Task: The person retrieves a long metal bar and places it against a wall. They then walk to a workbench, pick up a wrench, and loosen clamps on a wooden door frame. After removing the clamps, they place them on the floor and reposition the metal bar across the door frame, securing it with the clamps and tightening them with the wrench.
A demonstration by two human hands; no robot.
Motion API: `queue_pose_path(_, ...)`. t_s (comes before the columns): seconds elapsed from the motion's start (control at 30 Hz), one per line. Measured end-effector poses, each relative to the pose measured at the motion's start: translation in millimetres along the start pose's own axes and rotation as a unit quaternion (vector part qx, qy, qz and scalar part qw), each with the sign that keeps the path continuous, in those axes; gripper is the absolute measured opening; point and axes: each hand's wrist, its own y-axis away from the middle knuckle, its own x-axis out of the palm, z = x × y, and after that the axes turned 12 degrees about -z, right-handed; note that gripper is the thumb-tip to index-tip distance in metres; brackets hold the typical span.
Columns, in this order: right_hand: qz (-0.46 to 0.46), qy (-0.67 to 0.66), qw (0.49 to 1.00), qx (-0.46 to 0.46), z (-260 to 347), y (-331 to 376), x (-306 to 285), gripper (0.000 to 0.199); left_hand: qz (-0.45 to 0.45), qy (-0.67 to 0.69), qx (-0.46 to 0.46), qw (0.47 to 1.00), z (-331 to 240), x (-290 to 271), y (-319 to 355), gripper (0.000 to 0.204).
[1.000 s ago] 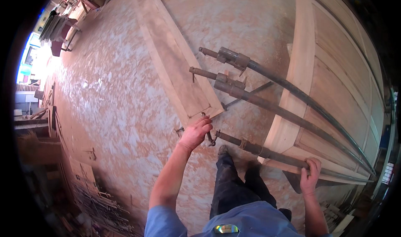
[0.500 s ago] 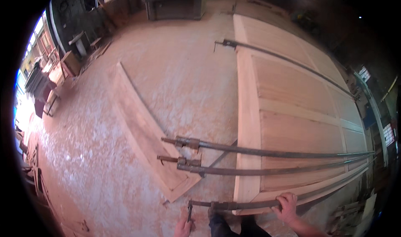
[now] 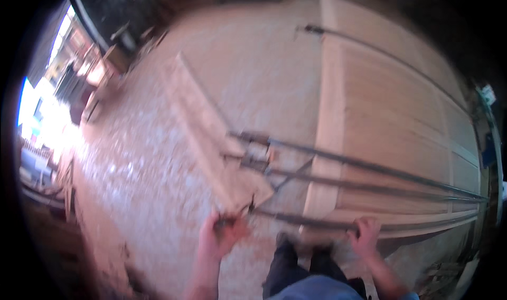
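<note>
A large pale wooden door panel (image 3: 401, 120) lies flat on the workshop floor. Three long metal bar clamps run across its near end; the nearest clamp (image 3: 311, 219) reaches from its screw handle at the left to the panel's right edge. My left hand (image 3: 224, 234) is closed around that clamp's handle end. My right hand (image 3: 365, 234) grips the same clamp's bar where it crosses the panel's near edge. A fourth clamp (image 3: 369, 49) spans the far end of the panel. The picture is blurred by motion.
A long wooden plank (image 3: 211, 131) lies on the dusty floor (image 3: 137, 183) left of the panel, its near end under the clamp heads. Machines and benches (image 3: 121, 41) stand at the far left by a bright opening. My legs and shoes (image 3: 301, 252) are between my hands.
The view has swung from looking down at my body to looking further out over the panel. Both hands stay on the nearest clamp, left at its handle, right on the bar.
</note>
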Motion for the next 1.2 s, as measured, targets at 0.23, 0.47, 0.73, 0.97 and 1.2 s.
queue_pose_path(0.23,-0.032,-0.006,0.999,-0.034,-5,-1,-10,0.041,-0.136,-0.535,0.241,0.798,-1,37,-40,0.032)
queue_pose_path(0.47,-0.034,0.016,0.998,-0.045,-13,-4,-9,0.043,-0.187,-0.586,0.301,0.728,-16,24,-126,0.036)
queue_pose_path(0.73,-0.032,0.025,0.998,-0.039,-15,-6,-6,0.047,-0.303,-0.521,0.056,0.796,10,-54,-183,0.033)
queue_pose_path(0.97,-0.033,0.019,0.999,-0.027,-19,-5,-9,0.047,-0.371,-0.206,0.150,0.893,31,-150,-93,0.012)
queue_pose_path(1.2,-0.034,0.005,0.999,-0.026,-20,-4,-15,0.049,0.080,-0.780,0.514,0.350,73,72,-20,0.028)
